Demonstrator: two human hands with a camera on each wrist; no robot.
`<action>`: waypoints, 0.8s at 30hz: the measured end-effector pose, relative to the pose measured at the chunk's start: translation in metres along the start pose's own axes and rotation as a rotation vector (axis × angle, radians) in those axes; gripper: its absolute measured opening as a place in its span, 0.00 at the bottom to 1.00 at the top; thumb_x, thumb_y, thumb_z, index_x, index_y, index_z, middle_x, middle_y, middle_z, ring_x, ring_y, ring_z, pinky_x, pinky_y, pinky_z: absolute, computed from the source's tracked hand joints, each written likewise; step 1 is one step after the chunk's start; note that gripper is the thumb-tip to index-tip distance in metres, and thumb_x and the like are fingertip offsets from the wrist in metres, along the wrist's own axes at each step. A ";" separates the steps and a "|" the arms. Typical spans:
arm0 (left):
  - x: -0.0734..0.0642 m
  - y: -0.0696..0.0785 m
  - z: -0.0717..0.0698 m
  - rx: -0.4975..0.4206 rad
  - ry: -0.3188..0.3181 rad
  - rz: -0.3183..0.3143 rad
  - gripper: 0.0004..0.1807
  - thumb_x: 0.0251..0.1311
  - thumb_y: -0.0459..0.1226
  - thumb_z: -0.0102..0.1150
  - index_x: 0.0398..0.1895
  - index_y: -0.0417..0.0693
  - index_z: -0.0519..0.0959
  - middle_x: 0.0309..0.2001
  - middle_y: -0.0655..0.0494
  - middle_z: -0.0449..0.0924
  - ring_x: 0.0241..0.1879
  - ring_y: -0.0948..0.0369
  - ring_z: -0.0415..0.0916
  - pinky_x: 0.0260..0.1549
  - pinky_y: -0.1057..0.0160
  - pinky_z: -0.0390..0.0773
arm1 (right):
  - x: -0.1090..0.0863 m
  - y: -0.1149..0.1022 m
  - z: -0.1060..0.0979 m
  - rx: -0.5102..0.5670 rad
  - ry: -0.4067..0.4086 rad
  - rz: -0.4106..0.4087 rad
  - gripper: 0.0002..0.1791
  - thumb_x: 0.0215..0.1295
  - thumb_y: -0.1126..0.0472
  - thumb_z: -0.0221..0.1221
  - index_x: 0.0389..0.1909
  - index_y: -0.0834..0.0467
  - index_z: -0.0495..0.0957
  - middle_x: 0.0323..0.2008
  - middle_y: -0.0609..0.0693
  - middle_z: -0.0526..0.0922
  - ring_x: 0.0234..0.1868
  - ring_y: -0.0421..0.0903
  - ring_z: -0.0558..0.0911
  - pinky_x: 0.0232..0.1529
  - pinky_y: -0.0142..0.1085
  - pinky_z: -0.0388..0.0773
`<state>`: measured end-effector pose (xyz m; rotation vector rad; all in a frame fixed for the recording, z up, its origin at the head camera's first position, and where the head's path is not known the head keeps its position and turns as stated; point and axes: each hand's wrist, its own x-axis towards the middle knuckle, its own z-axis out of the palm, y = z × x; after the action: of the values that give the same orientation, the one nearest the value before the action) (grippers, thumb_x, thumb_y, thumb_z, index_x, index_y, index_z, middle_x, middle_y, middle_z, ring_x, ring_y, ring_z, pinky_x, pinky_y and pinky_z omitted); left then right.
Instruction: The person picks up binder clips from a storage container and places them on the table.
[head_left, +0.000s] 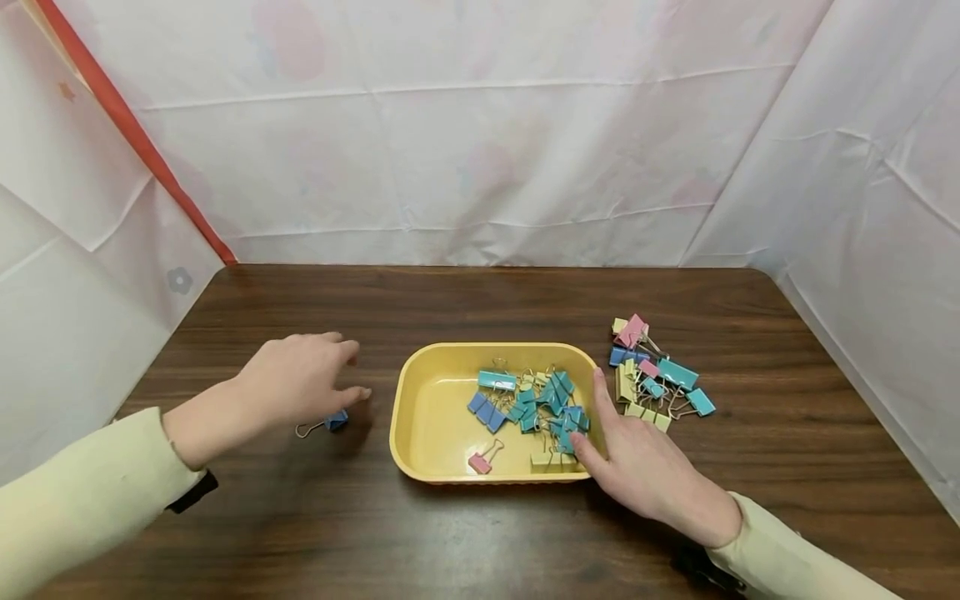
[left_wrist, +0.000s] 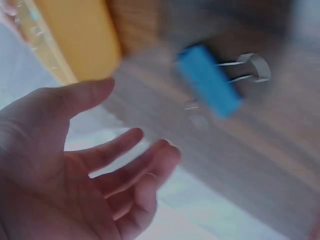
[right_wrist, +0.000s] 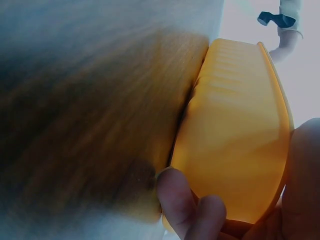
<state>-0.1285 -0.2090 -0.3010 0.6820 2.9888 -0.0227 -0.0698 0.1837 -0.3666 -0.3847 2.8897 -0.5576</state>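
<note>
My left hand (head_left: 288,379) hovers over the table left of the bin, fingers loosely bent and nothing between them. Close beneath it lies a blue binder clip (head_left: 337,421). In the left wrist view this clip (left_wrist: 210,82) rests on the wood beyond the fingertips, its wire handles out. My right hand (head_left: 648,462) grips the right end of a yellow plastic bin (head_left: 427,417), thumb over the rim and fingers against the outer wall (right_wrist: 235,130). Inside the bin, teal clips (head_left: 557,392), blue clips (head_left: 487,412), yellow clips and a pink clip (head_left: 481,462) lie mostly toward the right.
A loose pile of mixed binder clips (head_left: 652,375) lies on the table right of the bin, beyond my right hand. The dark wooden table (head_left: 465,542) ends at the back against a pale printed curtain (head_left: 450,150).
</note>
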 end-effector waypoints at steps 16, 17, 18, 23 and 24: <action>0.037 0.111 0.002 -0.056 -0.148 0.477 0.18 0.55 0.57 0.68 0.44 0.60 0.84 0.42 0.66 0.83 0.33 0.65 0.78 0.29 0.58 0.77 | -0.001 0.000 0.003 0.004 0.007 -0.009 0.50 0.73 0.39 0.49 0.79 0.60 0.34 0.13 0.46 0.67 0.15 0.40 0.69 0.19 0.38 0.66; 0.039 0.116 0.003 -0.046 -0.173 0.482 0.17 0.55 0.57 0.68 0.42 0.61 0.84 0.40 0.67 0.83 0.32 0.66 0.77 0.28 0.59 0.76 | -0.001 0.001 0.003 0.003 0.007 -0.008 0.50 0.73 0.39 0.49 0.79 0.60 0.34 0.12 0.46 0.67 0.15 0.40 0.69 0.19 0.38 0.66; 0.041 0.120 0.005 -0.032 -0.197 0.484 0.16 0.55 0.57 0.68 0.39 0.61 0.84 0.38 0.68 0.83 0.29 0.66 0.75 0.26 0.60 0.75 | 0.000 0.001 0.003 0.001 0.009 -0.008 0.50 0.73 0.39 0.49 0.79 0.60 0.34 0.12 0.46 0.67 0.15 0.40 0.69 0.20 0.38 0.66; 0.055 0.137 0.012 0.093 -0.279 0.477 0.10 0.54 0.51 0.67 0.22 0.63 0.78 0.23 0.70 0.74 0.24 0.66 0.70 0.20 0.60 0.72 | 0.000 0.001 0.003 -0.006 0.017 -0.013 0.50 0.73 0.40 0.50 0.79 0.61 0.34 0.13 0.46 0.67 0.16 0.40 0.70 0.21 0.38 0.68; 0.057 0.139 0.013 0.116 -0.298 0.468 0.12 0.54 0.51 0.67 0.20 0.63 0.76 0.21 0.70 0.72 0.23 0.66 0.70 0.19 0.60 0.71 | 0.000 0.002 0.003 -0.008 0.018 -0.014 0.50 0.73 0.40 0.50 0.79 0.62 0.34 0.13 0.46 0.67 0.16 0.40 0.70 0.22 0.38 0.68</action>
<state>-0.1184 -0.0591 -0.3180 1.2500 2.4961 -0.2464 -0.0700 0.1841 -0.3696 -0.4032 2.9094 -0.5554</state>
